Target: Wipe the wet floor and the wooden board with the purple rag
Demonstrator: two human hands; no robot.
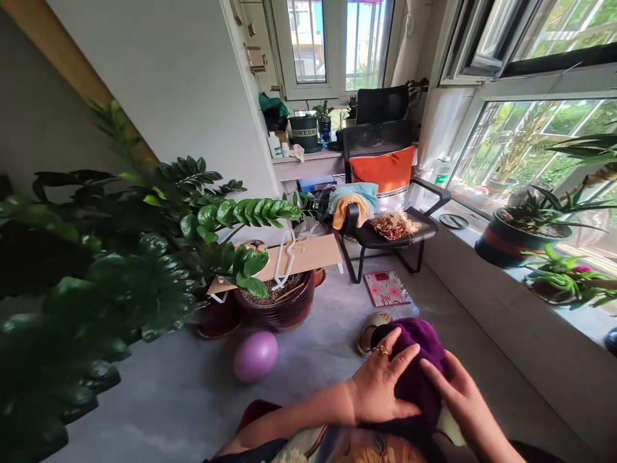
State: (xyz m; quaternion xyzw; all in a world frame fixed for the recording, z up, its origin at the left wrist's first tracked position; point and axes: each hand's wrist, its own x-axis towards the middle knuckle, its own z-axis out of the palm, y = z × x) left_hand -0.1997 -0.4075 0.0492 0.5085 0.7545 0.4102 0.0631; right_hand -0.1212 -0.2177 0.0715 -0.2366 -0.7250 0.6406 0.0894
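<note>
Here, a large leafy plant point(120, 257) is filling the space well to the left of the hands, beyond a dark red pot point(277, 305) bridged by a cardboard sheet point(308, 254). A black chair point(385, 193) with an orange cushion point(383, 170) is standing well beyond the hands. A purple balloon point(255, 355) is lying on the floor to their left. A purple cloth point(419, 373) is sitting bunched between both hands, near the lower edge. The left hand point(380, 386), wearing a ring, is lying flat on top of it, fingers spread; the right hand point(456, 395) is pressing its right side with fingers extended, neither one closing around it.
</note>
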